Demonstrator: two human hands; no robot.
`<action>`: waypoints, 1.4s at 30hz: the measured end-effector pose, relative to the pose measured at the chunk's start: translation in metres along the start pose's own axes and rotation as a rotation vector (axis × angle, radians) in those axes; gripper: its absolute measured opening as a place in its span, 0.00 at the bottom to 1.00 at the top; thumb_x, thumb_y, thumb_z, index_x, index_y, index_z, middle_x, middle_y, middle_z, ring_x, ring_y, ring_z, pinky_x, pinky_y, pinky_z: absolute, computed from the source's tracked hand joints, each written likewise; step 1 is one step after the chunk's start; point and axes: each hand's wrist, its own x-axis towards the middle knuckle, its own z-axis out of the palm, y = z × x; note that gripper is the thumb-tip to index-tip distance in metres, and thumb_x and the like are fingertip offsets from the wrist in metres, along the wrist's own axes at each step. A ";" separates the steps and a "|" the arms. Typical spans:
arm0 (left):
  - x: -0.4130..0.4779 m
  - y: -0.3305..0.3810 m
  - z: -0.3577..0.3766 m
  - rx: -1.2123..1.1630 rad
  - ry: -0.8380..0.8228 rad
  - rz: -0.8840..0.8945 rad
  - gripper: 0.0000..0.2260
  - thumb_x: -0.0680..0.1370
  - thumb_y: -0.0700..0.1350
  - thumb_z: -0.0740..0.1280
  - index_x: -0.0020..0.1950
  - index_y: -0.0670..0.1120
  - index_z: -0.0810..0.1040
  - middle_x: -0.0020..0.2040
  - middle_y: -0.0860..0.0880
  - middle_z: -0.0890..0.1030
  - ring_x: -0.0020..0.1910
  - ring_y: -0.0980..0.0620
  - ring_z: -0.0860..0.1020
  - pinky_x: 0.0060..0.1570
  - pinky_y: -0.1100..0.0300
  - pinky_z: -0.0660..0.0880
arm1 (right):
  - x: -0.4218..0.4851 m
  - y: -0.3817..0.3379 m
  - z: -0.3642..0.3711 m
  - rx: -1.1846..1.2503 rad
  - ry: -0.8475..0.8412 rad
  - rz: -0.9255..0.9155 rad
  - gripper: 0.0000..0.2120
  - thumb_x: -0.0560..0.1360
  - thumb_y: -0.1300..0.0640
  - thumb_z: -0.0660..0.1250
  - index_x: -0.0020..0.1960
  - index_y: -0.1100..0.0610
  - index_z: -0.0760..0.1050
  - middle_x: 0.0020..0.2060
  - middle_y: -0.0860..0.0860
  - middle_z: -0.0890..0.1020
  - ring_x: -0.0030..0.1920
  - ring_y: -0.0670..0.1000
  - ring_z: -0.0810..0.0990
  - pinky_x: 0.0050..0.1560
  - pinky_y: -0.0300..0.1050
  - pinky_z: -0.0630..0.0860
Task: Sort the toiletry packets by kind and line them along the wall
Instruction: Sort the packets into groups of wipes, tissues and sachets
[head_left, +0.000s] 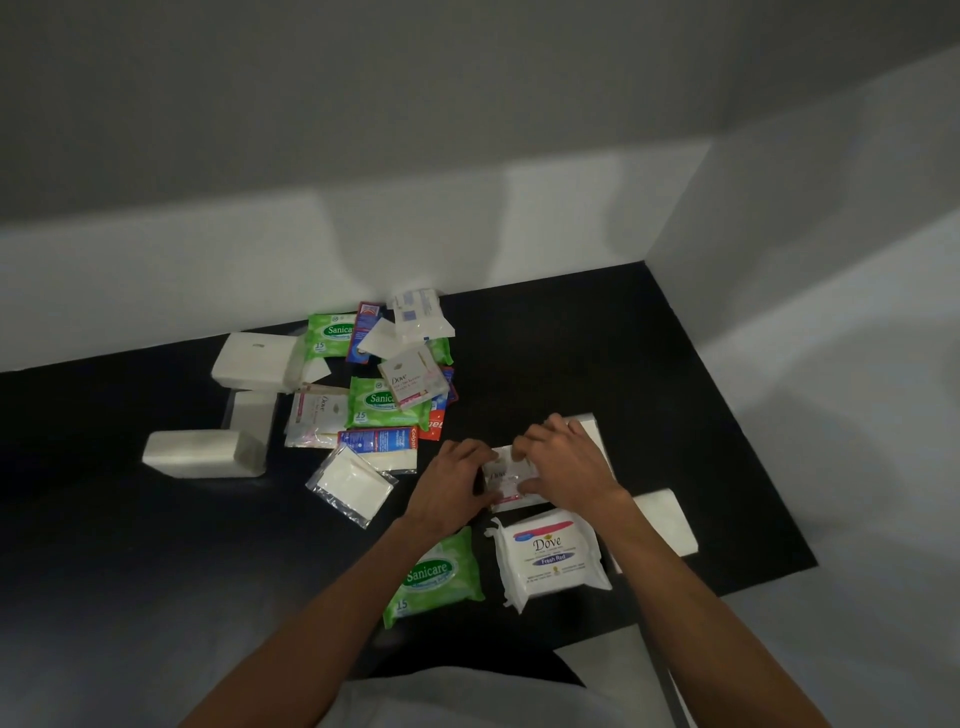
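Three white packs sit at the far left of the black tabletop: a long tissue pack nearest, a narrow tissue pack behind it, and a wide tissue pack close to the white wall.

Right of these is a loose heap, unsorted:
- pale Dove sachet, flat
- rear Sanicare pack, green, near the wall
- middle Sanicare pack, partly under a Dove carton
- Colgate box, blue and red, in front of the middle pack
- clear bag holding a white pad, nearest corner of the heap
- white sachet leaning at the wall

Centre: left hand and right hand meet over a small Dove packet. Fingers of both are curled onto it, left at its left edge, right along its top and right side. The packet lies low over the tabletop, well short of the wall; contact beneath cannot be told.

Front, under the left forearm: near Sanicare pack. Just beside it, Dove wipes pack, white, label up.

Right: a white block partly hidden behind the right hand, and a right tissue pack near the tabletop's edge.
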 end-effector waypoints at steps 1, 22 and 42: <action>0.000 0.000 0.000 0.009 -0.001 -0.001 0.27 0.75 0.54 0.78 0.73 0.52 0.76 0.71 0.54 0.75 0.66 0.51 0.72 0.67 0.52 0.74 | 0.001 0.000 -0.001 -0.003 -0.007 0.003 0.22 0.74 0.42 0.77 0.66 0.45 0.78 0.63 0.46 0.80 0.66 0.52 0.74 0.69 0.53 0.70; 0.016 -0.038 -0.050 -0.246 0.358 -0.275 0.07 0.81 0.45 0.71 0.59 0.51 0.80 0.52 0.54 0.83 0.48 0.59 0.80 0.51 0.57 0.81 | 0.066 -0.018 -0.015 0.399 0.006 0.194 0.09 0.82 0.48 0.70 0.62 0.47 0.78 0.54 0.46 0.82 0.55 0.48 0.82 0.57 0.54 0.83; 0.071 -0.078 -0.091 -0.405 0.469 -0.712 0.09 0.82 0.43 0.70 0.54 0.39 0.86 0.48 0.46 0.86 0.47 0.49 0.82 0.49 0.57 0.73 | 0.171 -0.083 -0.006 0.555 0.082 0.431 0.22 0.81 0.42 0.68 0.67 0.54 0.70 0.60 0.54 0.75 0.56 0.54 0.78 0.57 0.57 0.80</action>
